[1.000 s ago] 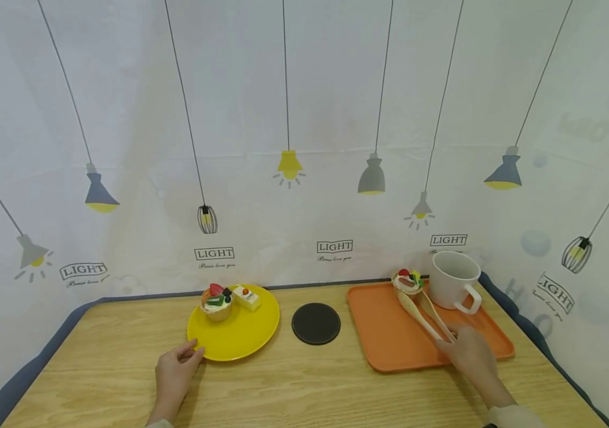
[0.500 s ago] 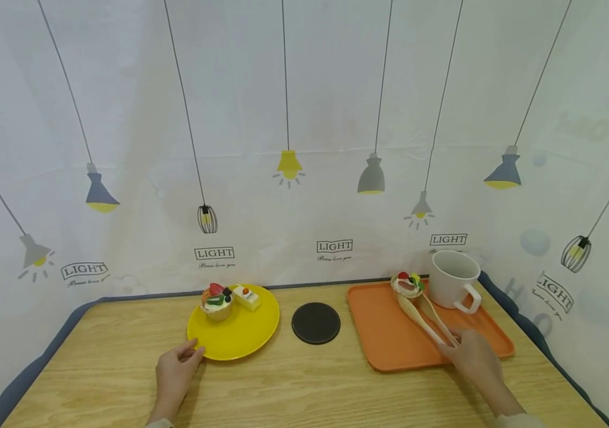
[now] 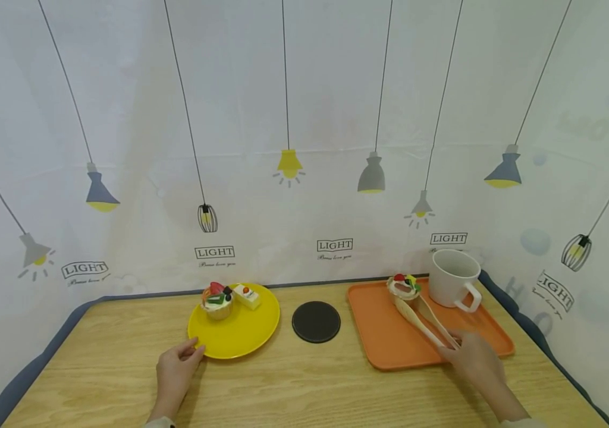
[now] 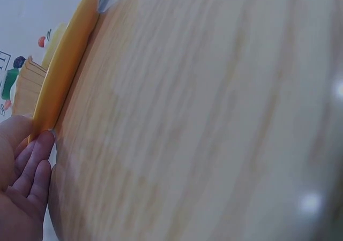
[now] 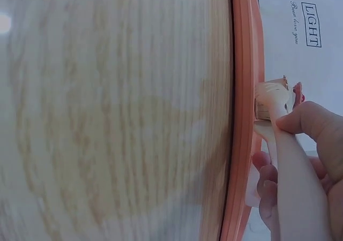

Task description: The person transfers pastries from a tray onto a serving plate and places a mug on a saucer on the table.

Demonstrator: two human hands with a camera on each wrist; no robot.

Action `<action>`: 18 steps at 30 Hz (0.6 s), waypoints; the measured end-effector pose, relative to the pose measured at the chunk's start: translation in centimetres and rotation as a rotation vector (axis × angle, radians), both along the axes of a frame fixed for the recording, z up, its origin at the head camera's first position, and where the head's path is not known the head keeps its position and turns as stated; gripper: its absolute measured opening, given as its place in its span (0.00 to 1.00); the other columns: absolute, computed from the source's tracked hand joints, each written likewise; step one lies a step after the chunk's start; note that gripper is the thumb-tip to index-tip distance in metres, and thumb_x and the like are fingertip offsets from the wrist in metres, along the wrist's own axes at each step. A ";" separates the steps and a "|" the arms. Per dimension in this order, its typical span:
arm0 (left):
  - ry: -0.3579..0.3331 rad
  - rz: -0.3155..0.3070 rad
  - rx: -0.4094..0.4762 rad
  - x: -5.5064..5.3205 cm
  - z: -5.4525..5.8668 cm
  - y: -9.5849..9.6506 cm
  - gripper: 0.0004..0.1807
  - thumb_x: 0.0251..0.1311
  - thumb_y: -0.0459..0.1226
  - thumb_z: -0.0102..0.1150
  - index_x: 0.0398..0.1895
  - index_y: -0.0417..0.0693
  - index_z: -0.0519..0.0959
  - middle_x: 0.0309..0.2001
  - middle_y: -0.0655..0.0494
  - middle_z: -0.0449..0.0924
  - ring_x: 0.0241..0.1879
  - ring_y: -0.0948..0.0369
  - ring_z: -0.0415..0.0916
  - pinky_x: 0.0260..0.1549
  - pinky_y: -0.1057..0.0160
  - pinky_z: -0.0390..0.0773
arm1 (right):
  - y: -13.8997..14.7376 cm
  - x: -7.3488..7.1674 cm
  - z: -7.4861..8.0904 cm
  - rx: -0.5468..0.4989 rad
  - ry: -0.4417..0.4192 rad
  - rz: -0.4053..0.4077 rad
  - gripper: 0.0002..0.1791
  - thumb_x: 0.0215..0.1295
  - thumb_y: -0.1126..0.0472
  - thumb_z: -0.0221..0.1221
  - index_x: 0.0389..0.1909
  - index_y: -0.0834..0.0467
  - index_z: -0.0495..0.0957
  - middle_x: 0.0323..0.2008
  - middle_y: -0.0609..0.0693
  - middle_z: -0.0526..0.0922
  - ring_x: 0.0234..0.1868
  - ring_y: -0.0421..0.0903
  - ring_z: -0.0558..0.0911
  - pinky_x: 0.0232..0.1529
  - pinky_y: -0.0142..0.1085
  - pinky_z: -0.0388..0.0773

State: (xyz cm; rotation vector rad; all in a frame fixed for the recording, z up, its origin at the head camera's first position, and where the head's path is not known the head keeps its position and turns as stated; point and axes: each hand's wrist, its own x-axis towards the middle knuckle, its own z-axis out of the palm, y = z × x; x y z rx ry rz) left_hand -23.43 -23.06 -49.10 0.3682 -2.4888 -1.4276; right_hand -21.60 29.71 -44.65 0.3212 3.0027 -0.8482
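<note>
My left hand (image 3: 176,370) pinches the near left rim of a yellow plate (image 3: 235,342) between thumb and fingers. On that plate sit a fruit tart (image 3: 217,301) and a small white cake piece (image 3: 247,298). Over an orange tray (image 3: 385,342), my right hand (image 3: 473,358) grips pale tongs (image 3: 417,321) by their arms. Their tips are parted and overlap the near side of a second fruit tart (image 3: 403,286) at the tray's back. The right wrist view shows a forked tip (image 5: 272,93) against the tart's case.
A white mug (image 3: 451,279) stands on the tray at the back right, close beside the tart and tongs. Between plate and tray lies a round black coaster (image 3: 316,322). A printed backdrop rises directly behind the wooden table (image 3: 283,392).
The tart on the tray has shifted slightly left and nearer, with the tong tips following it. My left hand and the yellow plate have stayed in place.
</note>
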 end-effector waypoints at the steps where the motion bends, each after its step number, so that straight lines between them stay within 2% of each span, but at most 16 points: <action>1: 0.000 0.003 -0.001 0.0 0.0 0.0 0.20 0.58 0.35 0.61 0.50 0.29 0.76 0.37 0.41 0.79 0.33 0.57 0.78 0.27 0.74 0.75 | -0.1 0.0 0.0 0.001 -0.001 -0.003 0.31 0.56 0.52 0.63 0.55 0.70 0.72 0.28 0.50 0.80 0.24 0.45 0.72 0.19 0.36 0.67; 5: 0.011 0.002 -0.004 0.0 0.0 0.0 0.19 0.58 0.34 0.61 0.50 0.28 0.76 0.35 0.42 0.80 0.30 0.62 0.77 0.26 0.76 0.74 | -0.3 0.1 0.2 -0.003 0.008 0.001 0.32 0.56 0.52 0.64 0.55 0.70 0.72 0.31 0.53 0.80 0.24 0.45 0.71 0.19 0.36 0.66; 9: 0.014 0.004 -0.001 0.0 0.0 0.0 0.19 0.57 0.33 0.60 0.49 0.28 0.76 0.34 0.45 0.80 0.28 0.67 0.75 0.25 0.77 0.73 | -0.4 0.3 0.3 -0.005 0.011 0.005 0.31 0.56 0.53 0.63 0.55 0.70 0.72 0.27 0.51 0.78 0.24 0.46 0.71 0.19 0.36 0.66; 12: 0.016 0.005 0.002 0.0 0.0 0.1 0.19 0.57 0.33 0.60 0.49 0.28 0.76 0.33 0.45 0.80 0.27 0.67 0.75 0.24 0.77 0.73 | -0.4 0.3 0.3 -0.010 0.006 0.005 0.31 0.57 0.53 0.62 0.56 0.69 0.71 0.24 0.49 0.75 0.23 0.46 0.70 0.19 0.36 0.66; 18: 0.020 0.013 0.003 0.1 0.0 0.1 0.19 0.57 0.32 0.61 0.49 0.28 0.76 0.34 0.44 0.80 0.28 0.66 0.75 0.25 0.78 0.73 | -0.5 0.4 0.4 -0.013 -0.003 0.007 0.33 0.56 0.50 0.63 0.56 0.69 0.71 0.25 0.48 0.77 0.22 0.45 0.71 0.18 0.36 0.66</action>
